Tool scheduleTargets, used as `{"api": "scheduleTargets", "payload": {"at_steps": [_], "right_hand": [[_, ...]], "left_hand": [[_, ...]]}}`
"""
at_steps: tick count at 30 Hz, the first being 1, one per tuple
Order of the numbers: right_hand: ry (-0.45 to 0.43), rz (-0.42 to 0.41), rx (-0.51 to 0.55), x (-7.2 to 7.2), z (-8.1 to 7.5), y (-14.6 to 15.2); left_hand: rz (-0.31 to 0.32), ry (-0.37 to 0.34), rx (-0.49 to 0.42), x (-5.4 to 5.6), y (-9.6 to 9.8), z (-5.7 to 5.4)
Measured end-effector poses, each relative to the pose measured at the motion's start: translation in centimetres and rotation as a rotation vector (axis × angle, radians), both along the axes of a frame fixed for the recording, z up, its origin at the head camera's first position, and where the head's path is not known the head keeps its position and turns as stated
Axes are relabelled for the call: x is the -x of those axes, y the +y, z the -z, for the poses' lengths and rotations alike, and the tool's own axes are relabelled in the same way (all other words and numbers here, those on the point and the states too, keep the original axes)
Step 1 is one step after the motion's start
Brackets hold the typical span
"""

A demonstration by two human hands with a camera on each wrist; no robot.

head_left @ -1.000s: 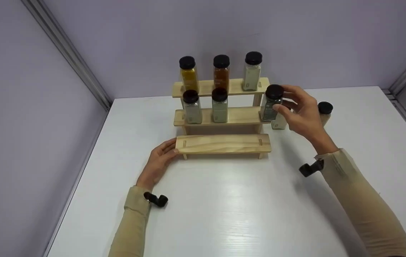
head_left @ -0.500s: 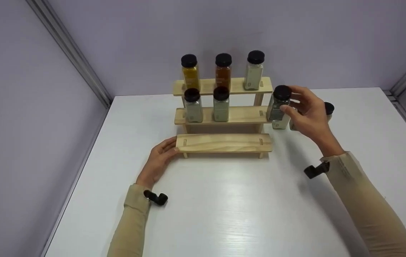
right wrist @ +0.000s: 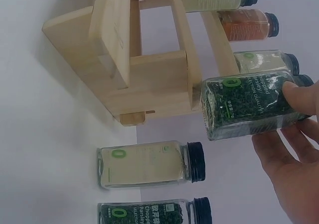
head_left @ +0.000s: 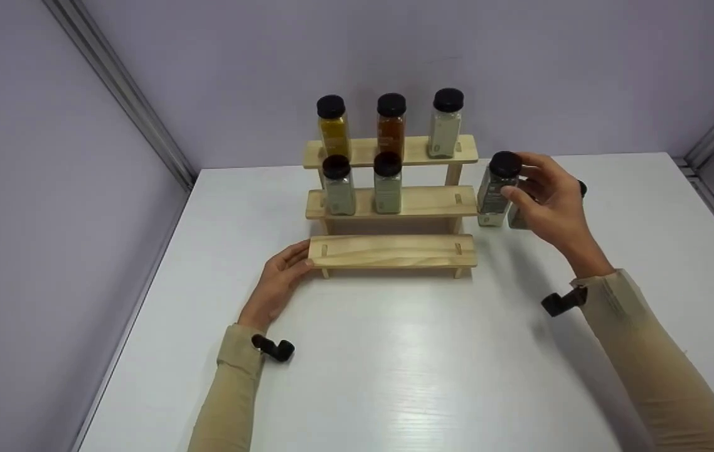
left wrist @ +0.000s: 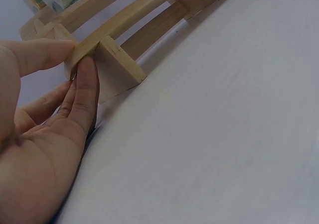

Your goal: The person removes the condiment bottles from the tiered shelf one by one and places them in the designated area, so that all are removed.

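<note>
My right hand [head_left: 551,204] holds a glass spice jar of chopped parsley [head_left: 496,191], black-capped, between thumb and fingers. The jar is just off the right end of the middle shelf, raised and slightly tilted; its dark green flakes and label show in the right wrist view. My left hand [head_left: 275,285] pinches the left end of the bottom shelf of a three-step wooden spice rack [head_left: 391,251], thumb above and fingers below, as the left wrist view shows. Two pale jars, one of them a pale green jar [head_left: 388,188], stand on the middle shelf.
On the top shelf stand a yellow jar [head_left: 334,133], a reddish-brown jar [head_left: 391,133] and a pale jar [head_left: 445,132]. Right of the rack, a cream-coloured jar [right wrist: 142,164] and another parsley jar [right wrist: 149,214] stand on the white table [head_left: 357,364]. Another black cap shows behind my right hand.
My right hand has moved right with the parsley jar, from the right end of the middle shelf to beyond it. The left hand stays on the rack.
</note>
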State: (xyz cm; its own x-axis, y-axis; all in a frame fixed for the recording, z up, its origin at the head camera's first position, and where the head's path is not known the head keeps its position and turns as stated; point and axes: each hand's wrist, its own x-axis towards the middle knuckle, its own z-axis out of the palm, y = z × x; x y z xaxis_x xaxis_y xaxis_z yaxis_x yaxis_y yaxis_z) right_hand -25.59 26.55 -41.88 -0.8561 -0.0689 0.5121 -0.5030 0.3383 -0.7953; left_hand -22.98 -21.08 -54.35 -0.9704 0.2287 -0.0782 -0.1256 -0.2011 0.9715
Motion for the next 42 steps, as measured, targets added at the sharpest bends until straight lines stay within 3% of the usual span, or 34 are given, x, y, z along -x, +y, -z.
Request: {"api": "scheduleTargets", "payload": {"at_steps": [20,31,42], "right_hand": [[-0.021,0.051,-0.024,-0.4,1.5,1.2],[0.007,0.020,0.013,-0.6,2.8,1.5],[-0.003,0.025,0.021,-0.6,3.9,1.8]], "left_hand": [[-0.002,0.009,-0.019,0.2,0.0,0.2],[-0.010,0.013,0.032,0.1,0.0,0.2],[-0.009,0.019,0.009,0.0,0.1,0.0]]}}
